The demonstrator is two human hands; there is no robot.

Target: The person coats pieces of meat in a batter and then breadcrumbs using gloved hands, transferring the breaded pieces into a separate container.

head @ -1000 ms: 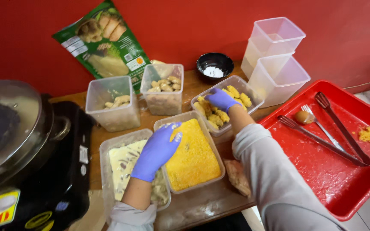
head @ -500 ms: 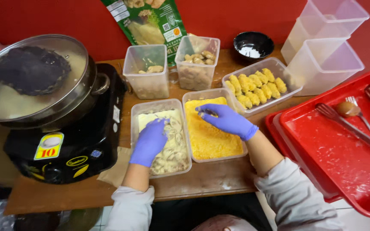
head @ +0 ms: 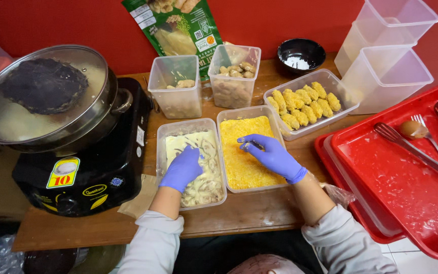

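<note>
Left hand (head: 182, 169), blue glove, palm down in batter tub (head: 164, 133), fingers spread loosely in pale batter; whether it grips anything, cannot tell. Right hand (head: 272, 156), blue glove, over crumb tub (head: 280, 138), fingertips pinched together on small piece half buried in yellow crumbs. Tubs touch side by side on wooden table (head: 249, 213). Tub of coated pieces (head: 305, 104) just behind crumb tub. Pot (head: 46, 99) on black burner (head: 84, 177) at left. Red tray (head: 406, 177) with tongs (head: 415, 153) at right.
</note>
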